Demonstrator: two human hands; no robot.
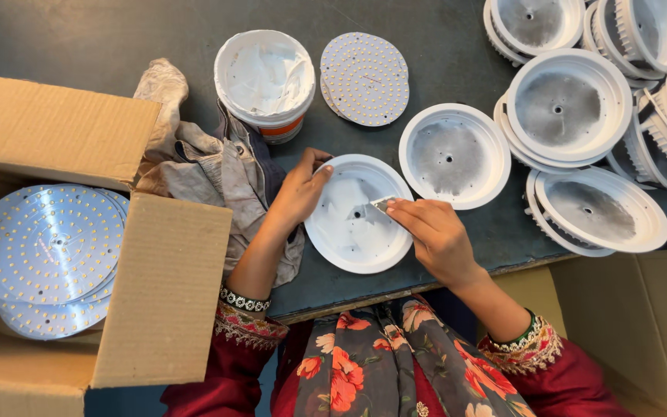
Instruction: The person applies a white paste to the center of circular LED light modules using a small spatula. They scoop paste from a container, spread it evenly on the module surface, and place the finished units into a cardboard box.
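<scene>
Right hand (435, 238): fingers pinched shut on a small spatula (384, 205), its tip down on the paste inside the housing (358, 214).
Left hand (300, 190): curled over the housing's left rim, thumb and fingers gripping that edge; nothing else in it.
Housing: white round shell, open side up, white paste smeared over its floor around a centre hole; it lies flat on the table (86, 38), its near rim close to the table's front edge.
Front edge: runs just below the housing, the person's lap and flowered cloth beneath it; little bare table between rim and edge.
Rag (210, 166): crumpled grey cloth just left of the housing, under the left wrist, filling the room up to the box.
Box (160, 289): open cardboard carton left of the housing, hanging over the table's edge, flaps spread; a stack of LED discs (44, 259) inside.
Tub (265, 81): white paste tub behind the housing, up and to the left, touching the rag.
Loose discs (365, 77): a few LED discs behind the housing, just beside the tub.
Next shell (454, 156): grey-floored shell just right of the housing, rims near but apart.
Shell pile (580, 116): overlapping shells farther right of the housing, crowding the table to its right end.
Open room: bare table lies only far behind the housing, left of the tub.
</scene>
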